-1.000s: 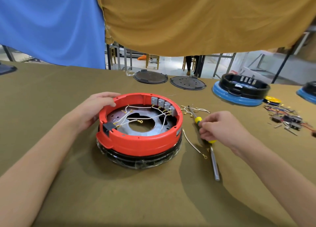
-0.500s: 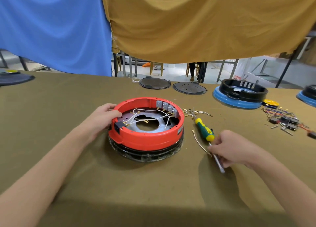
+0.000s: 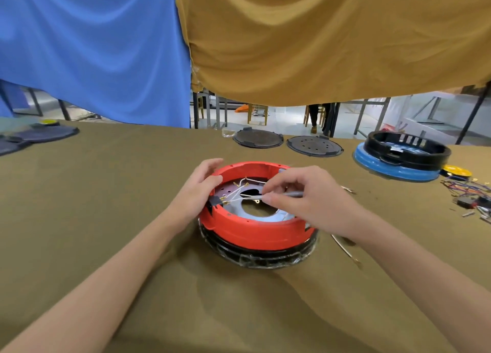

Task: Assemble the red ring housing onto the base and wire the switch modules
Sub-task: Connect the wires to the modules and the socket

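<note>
The red ring housing [image 3: 255, 233] sits on a black base [image 3: 265, 257] wrapped in clear film, in the middle of the table. My left hand [image 3: 196, 190] grips the ring's left rim, thumb inside, just above a black module [image 3: 214, 202] on the rim. My right hand [image 3: 313, 201] hovers over the ring and pinches a thin silver tool [image 3: 292, 194], its tip pointing left among the white wires [image 3: 239, 193] with gold terminals. My right hand hides most of the grey switch modules at the back right.
A loose white wire [image 3: 342, 246] lies right of the base. Two black discs [image 3: 257, 138] [image 3: 314, 145] lie at the far edge. A black ring on a blue base [image 3: 398, 156] stands far right, with a yellow part [image 3: 457, 171] and a pile of wires and small parts [image 3: 470, 193].
My right hand lifted the thin silver tool from the table right of the ring and brought it over the ring's inside. My left hand stayed on the left rim.
</note>
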Motion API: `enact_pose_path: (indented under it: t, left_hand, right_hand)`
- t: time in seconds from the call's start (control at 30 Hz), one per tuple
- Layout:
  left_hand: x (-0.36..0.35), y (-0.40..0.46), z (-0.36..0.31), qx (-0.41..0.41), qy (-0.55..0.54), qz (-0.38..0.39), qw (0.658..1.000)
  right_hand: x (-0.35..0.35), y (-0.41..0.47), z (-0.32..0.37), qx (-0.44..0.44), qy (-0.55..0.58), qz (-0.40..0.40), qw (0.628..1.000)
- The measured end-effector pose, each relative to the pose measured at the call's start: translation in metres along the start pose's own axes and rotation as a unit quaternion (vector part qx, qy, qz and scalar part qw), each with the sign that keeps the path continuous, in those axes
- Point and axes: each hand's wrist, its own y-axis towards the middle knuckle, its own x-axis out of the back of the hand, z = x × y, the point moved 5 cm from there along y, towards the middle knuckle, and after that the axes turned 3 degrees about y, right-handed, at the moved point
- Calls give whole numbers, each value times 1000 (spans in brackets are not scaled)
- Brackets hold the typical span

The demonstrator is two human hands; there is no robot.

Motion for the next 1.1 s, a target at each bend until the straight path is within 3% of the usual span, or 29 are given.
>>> enact_pose_path:
  t: [0.13,0.27,0.83,1.1]
  left_hand:
    - [-1,-5,-2,-94,53,21,994]
    - [-3,-6,-2,-123,102,32,987]
    - [-5,-9,1,-124,81,20,989]
    - [-5,-11,3,-125,86,-16,988]
  right_hand:
    - [-27,26,-1,37,-8,47,998]
    - [-47,32,-6,56,-45,74,995]
    - [-53,28,-1,31,-68,121,990]
    - [-57,26,18,33,-149,125,980]
